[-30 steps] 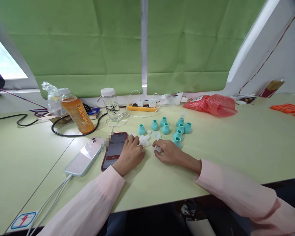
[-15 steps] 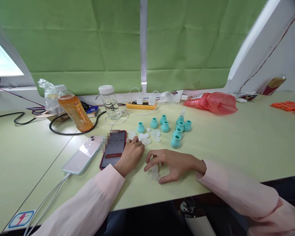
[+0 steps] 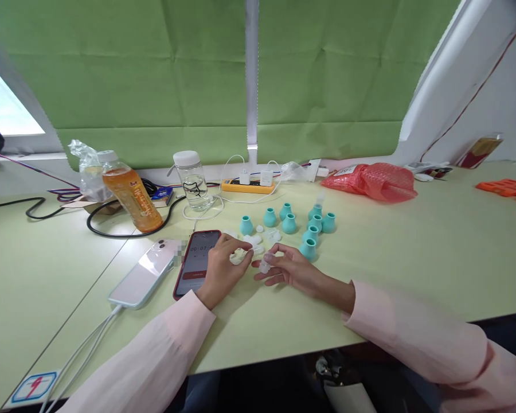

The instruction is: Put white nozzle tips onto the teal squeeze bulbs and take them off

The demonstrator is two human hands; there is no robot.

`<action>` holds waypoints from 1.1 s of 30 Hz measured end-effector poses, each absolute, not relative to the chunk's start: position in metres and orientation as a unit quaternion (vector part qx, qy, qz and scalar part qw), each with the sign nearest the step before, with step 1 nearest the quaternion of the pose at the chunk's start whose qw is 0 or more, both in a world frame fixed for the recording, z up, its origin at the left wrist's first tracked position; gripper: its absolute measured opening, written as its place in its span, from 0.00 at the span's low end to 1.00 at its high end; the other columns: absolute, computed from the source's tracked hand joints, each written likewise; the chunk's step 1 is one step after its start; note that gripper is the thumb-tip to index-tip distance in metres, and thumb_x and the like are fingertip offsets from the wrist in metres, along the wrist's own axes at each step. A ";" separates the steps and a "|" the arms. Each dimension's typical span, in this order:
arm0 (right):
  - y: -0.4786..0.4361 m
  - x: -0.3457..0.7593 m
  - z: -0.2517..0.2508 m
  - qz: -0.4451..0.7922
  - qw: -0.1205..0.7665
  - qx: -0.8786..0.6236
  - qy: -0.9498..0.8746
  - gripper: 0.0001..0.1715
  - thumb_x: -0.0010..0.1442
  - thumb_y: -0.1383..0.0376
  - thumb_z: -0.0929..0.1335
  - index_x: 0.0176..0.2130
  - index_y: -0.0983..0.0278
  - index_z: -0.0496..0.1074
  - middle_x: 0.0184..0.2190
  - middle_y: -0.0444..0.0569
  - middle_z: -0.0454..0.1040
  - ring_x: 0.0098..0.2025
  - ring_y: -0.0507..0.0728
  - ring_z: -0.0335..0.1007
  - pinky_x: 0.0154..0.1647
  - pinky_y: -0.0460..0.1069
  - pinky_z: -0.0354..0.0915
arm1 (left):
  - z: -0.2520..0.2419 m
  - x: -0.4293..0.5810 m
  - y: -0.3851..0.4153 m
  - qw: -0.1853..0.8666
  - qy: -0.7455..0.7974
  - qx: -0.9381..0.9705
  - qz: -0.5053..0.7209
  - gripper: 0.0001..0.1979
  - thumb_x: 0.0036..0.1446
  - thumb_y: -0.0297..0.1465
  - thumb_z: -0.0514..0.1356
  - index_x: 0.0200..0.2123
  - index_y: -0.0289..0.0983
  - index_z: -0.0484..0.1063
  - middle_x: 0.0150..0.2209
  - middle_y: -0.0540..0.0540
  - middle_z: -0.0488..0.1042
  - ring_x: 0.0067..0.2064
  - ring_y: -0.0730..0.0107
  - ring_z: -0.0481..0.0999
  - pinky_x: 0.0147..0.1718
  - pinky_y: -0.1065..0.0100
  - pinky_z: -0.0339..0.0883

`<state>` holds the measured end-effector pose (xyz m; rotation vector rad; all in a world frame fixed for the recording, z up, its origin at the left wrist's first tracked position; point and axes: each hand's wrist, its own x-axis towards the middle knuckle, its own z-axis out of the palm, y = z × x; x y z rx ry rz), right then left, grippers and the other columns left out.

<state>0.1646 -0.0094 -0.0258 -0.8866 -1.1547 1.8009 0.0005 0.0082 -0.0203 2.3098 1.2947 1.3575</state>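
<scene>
My right hand (image 3: 298, 269) grips a small translucent white plastic piece (image 3: 265, 266) between thumb and fingers, raised off the table. Facing it, my left hand (image 3: 224, 265) has thumb and index finger closed in a pinch; a small clear part seems to be at the fingertips, too small to name. Behind both hands lie several loose translucent white pieces (image 3: 253, 240). Several turquoise bulb-shaped pots with open necks (image 3: 308, 249) stand upright beyond my right hand. One at the back (image 3: 315, 212) has a translucent piece in its neck.
A red-edged phone (image 3: 193, 267) lies by my left wrist, with a pale phone (image 3: 146, 272) on a cable farther left. Behind stand an orange drink bottle (image 3: 133, 195), a clear water bottle (image 3: 196, 186) and a yellow power strip (image 3: 247, 186). Red bubble wrap (image 3: 374, 182) lies back right.
My right hand has picked up the translucent piece from the table near the front and carried it up toward my left hand. My left hand has come away from the loose pieces, its fingers now pinched.
</scene>
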 end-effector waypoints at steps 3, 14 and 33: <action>-0.008 0.165 -0.029 0.748 0.422 -0.334 -0.390 0.17 0.46 0.60 0.70 0.29 0.64 0.58 0.29 0.44 0.71 0.32 0.53 0.71 0.29 0.47 0.67 | -0.017 0.002 0.003 0.172 0.404 0.741 0.509 0.03 0.45 0.28 0.60 0.27 0.36 0.72 0.25 0.49 0.70 0.27 0.73 0.65 0.27 0.70 0.62; -0.003 0.165 -0.043 0.778 0.434 -0.313 -0.329 0.09 0.45 0.67 0.70 0.28 0.66 0.66 0.22 0.39 0.69 0.21 0.43 0.64 0.20 0.37 0.61 | -0.018 0.008 -0.001 0.337 0.321 0.716 0.521 0.05 0.41 0.26 0.63 0.27 0.35 0.75 0.25 0.45 0.74 0.29 0.69 0.69 0.30 0.66 0.64; -0.003 0.166 -0.038 0.806 0.420 -0.319 -0.267 0.13 0.40 0.62 0.72 0.25 0.68 0.69 0.15 0.37 0.67 0.14 0.40 0.60 0.14 0.33 0.60 | -0.021 0.009 -0.009 0.293 0.291 0.782 0.468 0.09 0.51 0.28 0.56 0.36 0.38 0.73 0.34 0.44 0.70 0.37 0.69 0.69 0.36 0.67 0.65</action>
